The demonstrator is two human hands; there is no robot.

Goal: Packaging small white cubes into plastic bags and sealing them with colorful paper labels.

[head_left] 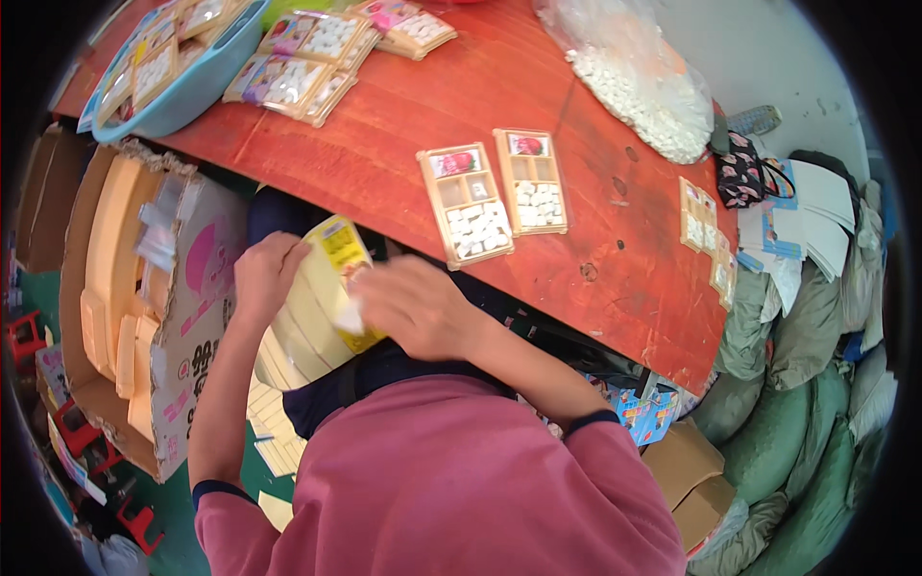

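On my lap lies a stack of pale cream sheets (303, 322), fanned out in overlapping layers. A yellow printed card (338, 244) shows along its right side. My left hand (265, 278) is closed, its fingers pinched at the upper left edge of the cream sheets. Over the card's right edge is my right hand (415, 305), smeared by motion, so its grip is unclear. Just below its fingertips a small white piece (351, 317) shows against the card. Beyond, two compartment trays (465, 162) (532, 171) of white pieces, each with a strawberry picture, lie on the red table.
The red table (384, 163) holds a blue basin (182, 108) of filled trays, stacked trays (303, 62), a clear bag of white pieces (643, 96) and more trays (698, 219) at the right edge. A cardboard box (206, 288) of cream plastic parts stands at left; green sacks (778, 442) lie at right.
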